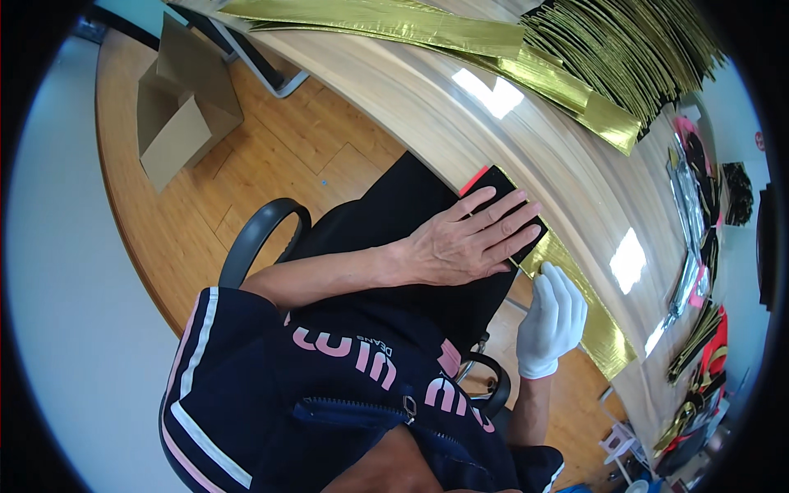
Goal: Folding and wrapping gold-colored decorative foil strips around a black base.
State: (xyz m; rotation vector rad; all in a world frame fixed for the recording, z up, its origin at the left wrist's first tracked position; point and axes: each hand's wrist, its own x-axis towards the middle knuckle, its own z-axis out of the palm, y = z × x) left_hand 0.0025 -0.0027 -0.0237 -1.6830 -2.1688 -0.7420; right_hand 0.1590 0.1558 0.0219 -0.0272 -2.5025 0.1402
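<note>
**Pressing a black sheet flat**

Pressing down, our bare left hand (464, 242) lies open, fingers spread, on the flat black card sheet (503, 197) at the edge of the pale wooden tabletop (460, 123). Our white-gloved right hand (552, 316) (its grip half curled, holding nothing we can make out) touches the shiny gold foil strip (588, 312) just beside the sheet.

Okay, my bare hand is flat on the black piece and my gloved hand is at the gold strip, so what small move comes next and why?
Probably draw the right hand along the gold strip to press it flat. The left hand already lies spread on the black piece at the table edge, while the strip beyond it looks creased.
</note>
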